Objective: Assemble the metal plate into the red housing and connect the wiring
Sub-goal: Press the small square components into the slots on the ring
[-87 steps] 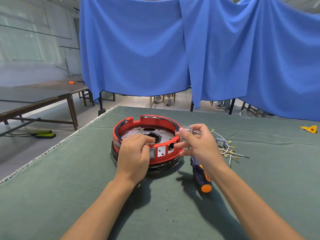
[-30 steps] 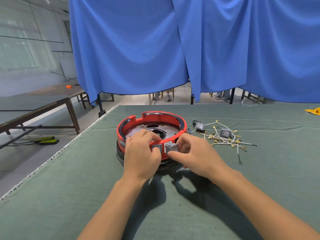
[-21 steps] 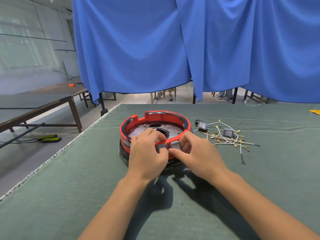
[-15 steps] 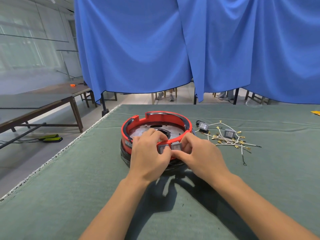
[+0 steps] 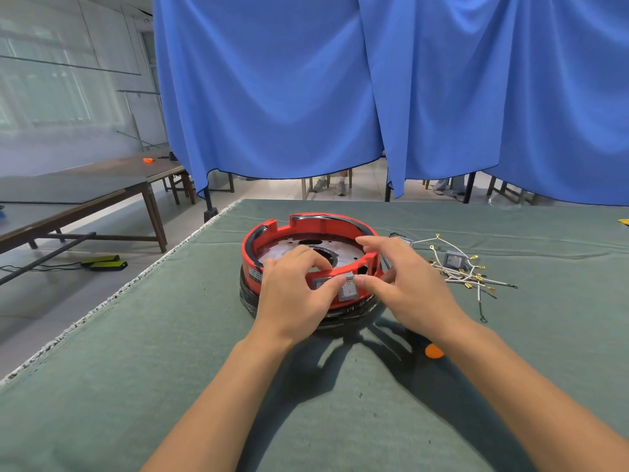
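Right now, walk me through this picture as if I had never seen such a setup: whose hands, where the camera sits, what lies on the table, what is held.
There is no machine here. A person wears one camera on the head, looking down at their own bare hands.

On the green cloth table stands a round red housing with a metal plate inside it.

The left hand grips the housing's near wall. The right hand touches a small grey switch set in that wall, fingers spread.

To the right lie loose wires with brass ends and another grey switch. An orange-tipped tool peeks out under the right forearm.
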The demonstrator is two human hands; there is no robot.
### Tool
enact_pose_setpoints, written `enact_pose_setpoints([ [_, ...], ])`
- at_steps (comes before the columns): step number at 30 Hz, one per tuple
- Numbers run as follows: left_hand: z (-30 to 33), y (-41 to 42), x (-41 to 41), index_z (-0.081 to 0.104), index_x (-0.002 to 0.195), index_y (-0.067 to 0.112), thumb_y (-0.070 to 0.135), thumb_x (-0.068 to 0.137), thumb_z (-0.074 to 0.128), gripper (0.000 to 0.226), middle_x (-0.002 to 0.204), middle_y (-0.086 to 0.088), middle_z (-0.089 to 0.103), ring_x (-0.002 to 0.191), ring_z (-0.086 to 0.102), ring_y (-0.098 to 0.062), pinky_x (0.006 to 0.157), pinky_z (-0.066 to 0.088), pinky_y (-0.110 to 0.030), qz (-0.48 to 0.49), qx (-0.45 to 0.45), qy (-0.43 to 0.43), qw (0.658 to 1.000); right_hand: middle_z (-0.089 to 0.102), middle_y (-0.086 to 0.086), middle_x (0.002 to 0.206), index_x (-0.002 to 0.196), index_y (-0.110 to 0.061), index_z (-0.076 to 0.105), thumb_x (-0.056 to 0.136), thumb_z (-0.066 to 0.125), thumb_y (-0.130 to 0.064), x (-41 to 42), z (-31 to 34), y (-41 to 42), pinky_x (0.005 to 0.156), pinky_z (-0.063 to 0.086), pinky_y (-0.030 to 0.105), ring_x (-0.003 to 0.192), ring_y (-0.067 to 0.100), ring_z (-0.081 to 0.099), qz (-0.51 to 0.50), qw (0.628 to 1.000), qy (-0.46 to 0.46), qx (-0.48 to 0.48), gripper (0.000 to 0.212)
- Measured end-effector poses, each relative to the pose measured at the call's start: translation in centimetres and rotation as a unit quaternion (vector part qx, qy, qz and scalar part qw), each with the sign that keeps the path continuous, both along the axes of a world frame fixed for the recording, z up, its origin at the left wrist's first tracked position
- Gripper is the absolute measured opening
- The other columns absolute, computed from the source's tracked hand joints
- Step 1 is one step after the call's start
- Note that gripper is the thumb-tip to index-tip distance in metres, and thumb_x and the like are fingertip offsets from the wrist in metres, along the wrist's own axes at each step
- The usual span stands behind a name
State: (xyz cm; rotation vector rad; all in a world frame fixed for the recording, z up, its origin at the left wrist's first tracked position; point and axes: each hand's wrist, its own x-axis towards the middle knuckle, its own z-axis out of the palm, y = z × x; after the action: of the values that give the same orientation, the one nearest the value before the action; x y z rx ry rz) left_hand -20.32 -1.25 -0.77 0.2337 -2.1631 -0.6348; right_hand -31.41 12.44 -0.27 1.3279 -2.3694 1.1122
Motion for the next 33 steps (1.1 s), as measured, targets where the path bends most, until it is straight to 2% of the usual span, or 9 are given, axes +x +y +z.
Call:
enact_pose_setpoints([
  [2,0.03,-0.1,-0.02,0.067,0.077,0.013,0.037,0.075,0.067,0.024,0.077,0.012,0.059,0.078,0.058,-0.013,0.081,0.043,-0.05,-0.014,0.006,0.0,1.0,0.043,-0.024,0.135,0.131,-0.038,0.051,0.089,0.06,-0.041,-0.22,-0.04,-0.02,0.087,0.046,0.032,0.089,-0.002,0.048,0.017,0.999,0.003,0.03,0.043],
  [3,0.02,-0.14,-0.01,0.067,0.078,0.012,0.037,0.075,0.067,0.025,0.077,0.011,0.06,0.079,0.059,-0.014,0.081,0.043,-0.051,-0.019,0.008,0.001,1.0,0.043,-0.024,0.134,0.129,-0.036,0.053,0.091,0.058,-0.04,-0.34,-0.05,-0.02,0.088,0.046,0.032,0.092,-0.002,0.048,0.027,0.999,-0.005,0.042,0.039],
  [8,-0.01,-0.19,-0.08,0.068,0.079,0.011,0.028,0.079,0.074,0.018,0.076,0.011,0.06,0.076,0.058,-0.014,0.079,0.045,-0.053,-0.026,0.022,0.001,0.999,0.05,-0.02,0.104,0.111,-0.028,0.062,0.091,0.06,-0.03,-0.55,0.13,-0.26,0.071,0.044,0.029,0.078,0.002,0.052,0.067,0.995,-0.064,0.023,0.019],
  [13,0.11,-0.06,-0.18,0.065,0.077,0.014,0.027,0.079,0.075,0.016,0.073,0.013,0.058,0.07,0.053,-0.008,0.08,0.045,-0.054,-0.026,0.04,-0.002,0.999,0.055,-0.014,0.103,0.103,-0.029,0.062,0.088,0.064,-0.03,-0.83,0.4,-0.33,0.075,0.037,0.02,0.088,0.0,0.05,0.072,0.995,-0.073,0.013,0.015],
  [17,0.09,-0.1,-0.27,0.062,0.074,0.018,0.027,0.079,0.075,0.016,0.071,0.014,0.056,0.067,0.05,-0.003,0.081,0.045,-0.051,-0.025,0.043,-0.01,0.999,0.057,-0.013,0.102,0.098,-0.031,0.061,0.087,0.066,-0.03,-0.83,0.45,-0.37,0.078,0.038,0.022,0.094,0.005,0.051,0.071,0.993,-0.09,0.011,0.012],
  [21,-0.05,-0.22,-0.42,0.063,0.074,0.017,0.023,0.079,0.075,0.015,0.07,0.013,0.057,0.066,0.051,-0.003,0.077,0.045,-0.043,-0.026,0.039,-0.003,0.999,0.054,-0.016,0.093,0.095,-0.03,0.061,0.087,0.066,-0.029,-0.6,0.13,-0.64,0.077,0.038,0.025,0.089,0.005,0.05,0.056,0.995,-0.084,-0.004,0.009],
  [25,-0.14,-0.42,-0.26,0.065,0.076,0.014,0.022,0.079,0.075,0.013,0.072,0.01,0.061,0.068,0.055,-0.005,0.072,0.046,-0.036,-0.039,0.032,-0.006,0.999,0.054,-0.017,0.091,0.095,-0.029,0.063,0.086,0.068,-0.027,-0.53,0.04,-0.53,0.072,0.034,0.018,0.082,-0.003,0.048,0.058,0.994,-0.088,-0.019,0.01],
  [31,0.3,-0.74,0.5,0.06,0.086,0.021,0.024,0.067,0.064,0.019,0.081,0.018,0.057,0.078,0.055,-0.01,0.084,0.047,-0.049,-0.063,0.008,-0.071,0.995,0.055,-0.017,0.105,0.101,-0.033,0.061,0.082,0.072,-0.024,-0.57,0.23,-0.05,0.065,0.037,0.009,0.073,-0.016,0.049,0.072,0.992,-0.106,0.004,0.024],
  [33,0.35,-0.79,0.53,0.057,0.087,0.025,0.024,0.067,0.067,0.022,0.082,0.021,0.055,0.079,0.053,-0.007,0.086,0.046,-0.046,-0.054,-0.009,-0.084,0.995,0.054,-0.016,0.109,0.103,-0.034,0.061,0.078,0.075,-0.02,-0.73,0.37,0.19,0.061,0.037,0.007,0.067,-0.019,0.049,0.082,0.99,-0.117,0.018,0.032],
])
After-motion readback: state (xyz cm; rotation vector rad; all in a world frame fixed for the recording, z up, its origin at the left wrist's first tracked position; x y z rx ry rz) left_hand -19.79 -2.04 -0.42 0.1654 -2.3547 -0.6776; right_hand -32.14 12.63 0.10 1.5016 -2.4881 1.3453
